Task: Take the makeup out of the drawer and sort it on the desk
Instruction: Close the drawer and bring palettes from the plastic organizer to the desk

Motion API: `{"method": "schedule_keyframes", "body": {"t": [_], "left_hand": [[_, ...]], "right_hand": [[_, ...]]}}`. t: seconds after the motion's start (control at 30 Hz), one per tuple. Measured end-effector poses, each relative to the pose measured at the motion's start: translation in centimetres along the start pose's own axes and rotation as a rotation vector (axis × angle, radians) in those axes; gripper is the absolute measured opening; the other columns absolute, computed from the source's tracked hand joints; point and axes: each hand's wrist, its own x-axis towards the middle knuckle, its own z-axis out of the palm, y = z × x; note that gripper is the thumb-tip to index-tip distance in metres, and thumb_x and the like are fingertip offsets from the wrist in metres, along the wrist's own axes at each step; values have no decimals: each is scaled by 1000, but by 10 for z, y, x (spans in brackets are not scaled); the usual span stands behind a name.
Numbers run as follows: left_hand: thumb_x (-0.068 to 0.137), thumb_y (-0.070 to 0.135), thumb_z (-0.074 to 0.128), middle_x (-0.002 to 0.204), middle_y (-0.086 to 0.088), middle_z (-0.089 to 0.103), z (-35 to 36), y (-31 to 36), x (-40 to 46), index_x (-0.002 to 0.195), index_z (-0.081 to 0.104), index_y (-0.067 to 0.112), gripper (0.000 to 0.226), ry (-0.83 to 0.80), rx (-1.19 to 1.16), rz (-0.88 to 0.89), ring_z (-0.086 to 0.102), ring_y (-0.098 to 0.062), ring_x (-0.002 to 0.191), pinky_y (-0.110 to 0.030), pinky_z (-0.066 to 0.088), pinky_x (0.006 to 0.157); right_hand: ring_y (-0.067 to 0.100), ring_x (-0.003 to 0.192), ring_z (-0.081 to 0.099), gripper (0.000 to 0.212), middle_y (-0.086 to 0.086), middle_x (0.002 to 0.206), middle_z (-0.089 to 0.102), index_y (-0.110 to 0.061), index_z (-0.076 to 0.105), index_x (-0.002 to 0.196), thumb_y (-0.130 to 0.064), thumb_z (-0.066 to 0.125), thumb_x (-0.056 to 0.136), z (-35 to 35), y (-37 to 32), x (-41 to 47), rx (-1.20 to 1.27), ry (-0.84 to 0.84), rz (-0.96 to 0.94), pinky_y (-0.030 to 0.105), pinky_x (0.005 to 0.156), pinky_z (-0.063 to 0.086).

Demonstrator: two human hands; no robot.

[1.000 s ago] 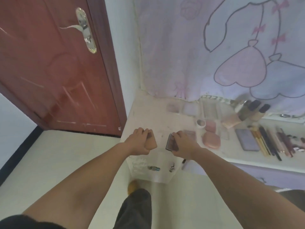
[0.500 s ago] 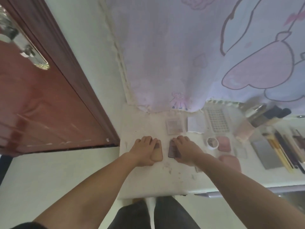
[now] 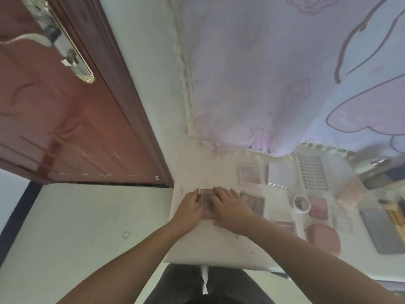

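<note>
A tan-pink compact lies flat near the left end of the white desk. My left hand grips its left edge. My right hand rests its fingers on its top and right side. Just right of my right hand a dark eyeshadow palette lies on the desk by itself. Further right are a small round jar, a pink compact, a larger pink compact and a small dark case.
A pale palette, a clear case and a grid palette line the back under a lilac curtain. A grey palette, brushes and bottles crowd the right end. A red-brown door stands left of the desk.
The view has moved closer to the desk. My right hand has let go of the dark palette, which now lies on the desk, and has shifted left onto the compact in my left hand.
</note>
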Motion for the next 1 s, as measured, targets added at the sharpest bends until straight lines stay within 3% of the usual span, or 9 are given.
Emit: {"method": "schedule_keyframes", "body": {"t": [0.07, 0.2, 0.33, 0.4, 0.5, 0.6, 0.7, 0.9, 1.0], "left_hand": [[96, 11, 46, 130, -4, 51, 0, 1, 1, 140, 37, 9, 45, -25, -221, -119, 52, -15, 115, -14, 38, 89], [85, 16, 45, 122, 1, 63, -3, -3, -4, 123, 56, 13, 40, -121, -543, -260, 58, -15, 110, -33, 46, 100], [99, 21, 41, 105, -7, 66, -24, 5, -5, 116, 64, 6, 32, -148, -911, -298, 61, -15, 88, -28, 48, 75], [100, 37, 39, 106, -7, 66, -39, 15, -7, 122, 61, 9, 42, -300, -1043, -306, 62, -15, 84, -30, 50, 74], [92, 59, 40, 124, -8, 61, -50, 38, -10, 129, 57, 22, 55, -495, -1102, -238, 58, -25, 104, -42, 51, 87], [86, 63, 44, 132, -8, 57, -57, 60, -10, 129, 57, 24, 60, -497, -1178, -183, 54, -27, 111, -46, 43, 97], [92, 62, 29, 134, -11, 56, -59, 65, -6, 133, 53, 20, 63, -531, -1290, -227, 56, -29, 114, -48, 37, 104], [94, 56, 36, 120, -12, 61, -61, 59, -1, 130, 55, 13, 59, -564, -1329, -281, 61, -28, 99, -45, 46, 91], [93, 56, 41, 111, -14, 63, -64, 53, -2, 123, 58, 12, 56, -591, -1336, -309, 60, -29, 92, -44, 46, 89]], "right_hand": [[33, 141, 20, 66, 18, 153, 20, -7, 32, 139, -32, 60, 85, 3, -2, 6, 15, -7, 13, 42, 116, 16], [33, 129, 31, 67, 14, 141, 32, -12, 34, 137, -36, 61, 80, 2, -7, 8, 40, -21, 25, 39, 107, 26], [28, 125, 34, 78, 7, 136, 35, -23, 28, 143, -43, 63, 77, -18, -12, -1, 267, 54, 76, 36, 100, 36], [24, 125, 34, 76, 4, 136, 35, -23, 31, 140, -45, 66, 77, -38, -13, -6, 369, 174, 71, 32, 99, 38], [18, 125, 32, 73, 0, 136, 34, -23, 35, 137, -43, 69, 76, -68, -12, -8, 430, 274, 47, 22, 97, 33], [16, 126, 31, 73, -1, 136, 34, -23, 38, 136, -40, 71, 74, -89, -7, -6, 457, 296, 65, 19, 96, 31], [17, 126, 33, 71, 1, 136, 35, -19, 41, 135, -39, 73, 74, -94, -4, -5, 491, 291, 96, 22, 101, 33], [10, 123, 37, 62, -3, 132, 40, -24, 43, 129, -32, 74, 76, -94, -5, -9, 670, 287, 123, 16, 95, 30], [6, 118, 45, 50, -10, 125, 49, -33, 47, 121, -35, 71, 78, -101, 1, -9, 737, 186, 96, 23, 98, 38]]}}
